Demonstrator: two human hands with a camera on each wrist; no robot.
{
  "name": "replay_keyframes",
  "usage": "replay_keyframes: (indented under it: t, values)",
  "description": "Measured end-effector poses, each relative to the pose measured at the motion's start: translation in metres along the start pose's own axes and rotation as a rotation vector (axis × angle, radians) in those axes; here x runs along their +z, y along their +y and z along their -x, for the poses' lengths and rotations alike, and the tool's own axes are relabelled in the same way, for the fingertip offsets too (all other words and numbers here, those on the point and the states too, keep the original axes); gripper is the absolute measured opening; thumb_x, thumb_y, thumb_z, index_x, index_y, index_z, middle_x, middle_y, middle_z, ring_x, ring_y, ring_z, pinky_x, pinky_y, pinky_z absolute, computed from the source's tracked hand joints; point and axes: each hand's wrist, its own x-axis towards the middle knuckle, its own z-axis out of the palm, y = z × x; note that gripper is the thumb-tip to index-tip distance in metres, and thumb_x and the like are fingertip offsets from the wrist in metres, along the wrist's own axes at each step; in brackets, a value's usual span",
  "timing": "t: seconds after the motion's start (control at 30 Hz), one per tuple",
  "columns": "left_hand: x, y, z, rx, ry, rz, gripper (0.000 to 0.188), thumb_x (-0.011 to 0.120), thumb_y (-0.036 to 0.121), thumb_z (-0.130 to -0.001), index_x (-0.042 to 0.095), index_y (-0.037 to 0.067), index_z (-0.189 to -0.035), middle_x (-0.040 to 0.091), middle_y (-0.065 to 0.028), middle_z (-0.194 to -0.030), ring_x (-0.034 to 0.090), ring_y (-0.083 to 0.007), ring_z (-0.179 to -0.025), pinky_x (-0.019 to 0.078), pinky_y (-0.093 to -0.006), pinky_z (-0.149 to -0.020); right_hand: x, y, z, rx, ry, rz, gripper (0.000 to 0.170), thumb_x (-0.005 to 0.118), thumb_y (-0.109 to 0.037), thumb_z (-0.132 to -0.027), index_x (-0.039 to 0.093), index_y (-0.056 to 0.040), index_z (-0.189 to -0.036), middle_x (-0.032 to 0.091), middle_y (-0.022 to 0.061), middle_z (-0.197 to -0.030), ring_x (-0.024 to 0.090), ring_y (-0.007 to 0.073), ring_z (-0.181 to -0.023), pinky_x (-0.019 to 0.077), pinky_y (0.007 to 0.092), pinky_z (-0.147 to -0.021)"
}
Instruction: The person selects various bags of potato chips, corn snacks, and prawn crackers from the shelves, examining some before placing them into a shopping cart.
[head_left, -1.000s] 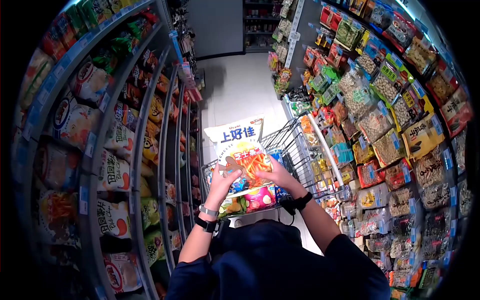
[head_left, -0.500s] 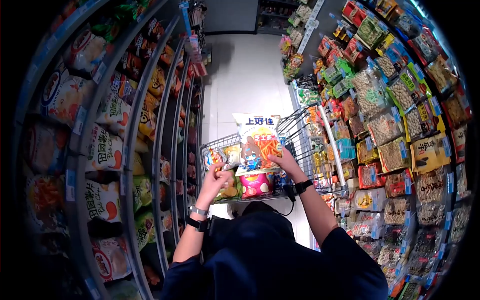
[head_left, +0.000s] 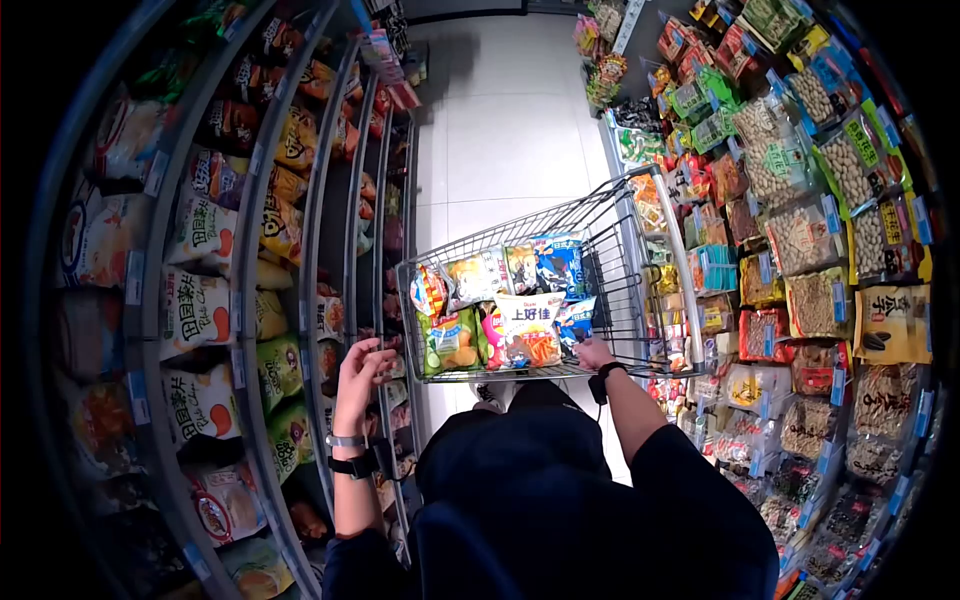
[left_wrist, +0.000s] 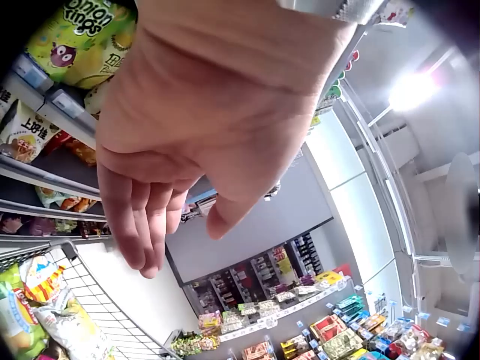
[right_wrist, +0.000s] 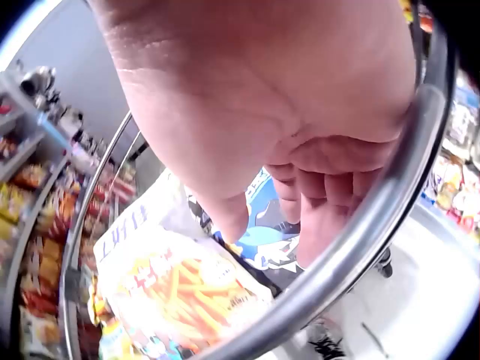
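The white snack bag with orange sticks [head_left: 530, 330] [right_wrist: 184, 292] lies in the cart near its front edge, between a pink bag [head_left: 492, 335] and a blue bag [head_left: 575, 322] [right_wrist: 262, 221]. My right hand [head_left: 594, 352] [right_wrist: 262, 97] is over the near rim beside the blue bag, fingers bent downward; the right wrist view shows its thumb close to the white bag's edge, with no clear grip. My left hand [head_left: 362, 375] [left_wrist: 202, 120] is raised left of the cart by the shelves, fingers loosely bent, holding nothing.
The wire cart [head_left: 610, 250] [left_wrist: 112, 307] stands crosswise with several snack bags inside, its handle [head_left: 680, 270] at the right. Shelves of chips [head_left: 200, 310] line the left side; hanging packets [head_left: 815, 300] line the right. Pale floor [head_left: 490, 150] stretches ahead.
The white bag has gone from both hands down into the cart. My left hand has let go and moved left, away from the cart; my right hand has come lower, to the near rim.
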Motion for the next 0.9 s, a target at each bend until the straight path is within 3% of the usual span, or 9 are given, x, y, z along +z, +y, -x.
replay_keyframes:
  t: [0.1, 0.3, 0.37, 0.47, 0.57, 0.6, 0.67, 0.77, 0.9]
  values:
    - [0.014, 0.015, 0.002, 0.024, 0.019, -0.010, 0.032, 0.056, 0.021, -0.100, 0.050, 0.005, -0.127, 0.068, -0.0128, -0.115, 0.067, -0.0165, -0.096, 0.0529, -0.0285, -0.078, -0.021, -0.009, 0.013, 0.008, -0.085, -0.259, 0.025, 0.070, -0.024, -0.090, 0.063, 0.0000, -0.093, 0.056, 0.0032, -0.067, 0.056, 0.0148, -0.052, 0.0487, 0.0295, -0.047]
    - [0.037, -0.002, -0.020, 0.075, -0.028, 0.009, 0.033, 0.056, 0.024, -0.100, 0.051, 0.006, -0.127, 0.069, -0.0112, -0.115, 0.067, -0.0157, -0.097, 0.0522, -0.0288, -0.079, -0.075, -0.024, 0.001, -0.372, 0.107, -0.143, 0.033, 0.070, -0.019, -0.089, 0.061, -0.0009, -0.115, 0.064, 0.0030, -0.077, 0.060, 0.0134, -0.063, 0.0497, 0.0284, -0.058]
    - [0.050, 0.000, -0.021, 0.074, -0.044, -0.009, 0.032, 0.057, 0.024, -0.100, 0.053, 0.006, -0.126, 0.069, -0.0104, -0.115, 0.067, -0.0149, -0.098, 0.0521, -0.0282, -0.079, -0.106, -0.082, 0.051, -0.512, 0.313, 0.111, 0.035, 0.069, -0.015, -0.089, 0.061, -0.0022, -0.121, 0.066, 0.0036, -0.083, 0.061, 0.0118, -0.069, 0.0506, 0.0296, -0.060]
    - [0.049, 0.010, -0.025, 0.182, -0.013, -0.018, 0.029, 0.057, 0.021, -0.100, 0.055, 0.005, -0.124, 0.069, -0.0103, -0.113, 0.067, -0.0152, -0.098, 0.0527, -0.0276, -0.078, -0.138, -0.132, 0.113, -0.708, 0.747, 0.142, 0.033, 0.058, -0.008, -0.090, 0.060, 0.0015, -0.121, 0.065, 0.0182, -0.113, 0.062, 0.0327, -0.108, 0.0470, 0.0398, -0.097]
    - [0.040, 0.045, -0.021, 0.321, 0.105, 0.094, 0.029, 0.059, 0.021, -0.100, 0.055, 0.003, -0.122, 0.068, -0.0119, -0.114, 0.067, -0.0149, -0.097, 0.0519, -0.0232, -0.074, -0.186, -0.120, 0.118, -0.819, 1.041, 0.413, 0.053, 0.060, -0.007, -0.082, 0.053, 0.0024, -0.133, 0.053, 0.0227, -0.137, 0.047, 0.0363, -0.129, 0.0330, 0.0441, -0.112]
    - [0.036, 0.056, -0.021, 0.348, 0.158, 0.134, 0.026, 0.058, 0.020, -0.100, 0.057, 0.003, -0.120, 0.069, -0.0103, -0.111, 0.067, -0.0138, -0.096, 0.0513, -0.0224, -0.073, -0.189, -0.108, 0.104, -0.955, 1.025, 0.026, 0.069, 0.065, -0.009, -0.079, 0.043, 0.0000, -0.144, 0.045, 0.0222, -0.146, 0.045, 0.0392, -0.131, 0.0301, 0.0456, -0.115]
    - [0.029, 0.073, -0.018, 0.417, 0.220, 0.151, 0.024, 0.058, 0.019, -0.100, 0.058, 0.002, -0.117, 0.069, -0.0091, -0.108, 0.067, -0.0135, -0.092, 0.0528, -0.0255, -0.079, -0.200, -0.094, 0.114, -0.623, 1.168, 0.632, 0.073, 0.066, -0.011, -0.083, 0.037, -0.0074, -0.150, 0.036, 0.0207, -0.153, 0.043, 0.0406, -0.133, 0.0344, 0.0465, -0.112]
    - [0.016, 0.100, -0.009, 0.484, 0.273, 0.108, 0.021, 0.059, 0.017, -0.099, 0.059, 0.003, -0.114, 0.070, -0.0069, -0.105, 0.067, -0.0120, -0.090, 0.0514, -0.0235, -0.075, -0.181, -0.130, 0.161, -0.330, 0.914, 0.432, 0.067, 0.065, -0.015, -0.088, 0.039, -0.0137, -0.150, 0.038, 0.0190, -0.153, 0.044, 0.0391, -0.133, 0.0398, 0.0456, -0.107]
    - [-0.011, 0.132, 0.021, 0.586, 0.400, 0.030, 0.021, 0.058, 0.015, -0.100, 0.059, 0.003, -0.117, 0.069, -0.0081, -0.109, 0.067, -0.0131, -0.093, 0.0532, -0.0253, -0.077, -0.198, -0.116, 0.118, -0.383, 0.974, 0.364, 0.062, 0.061, -0.018, -0.093, 0.038, -0.0162, -0.150, 0.045, 0.0166, -0.149, 0.048, 0.0365, -0.131, 0.0425, 0.0439, -0.103]
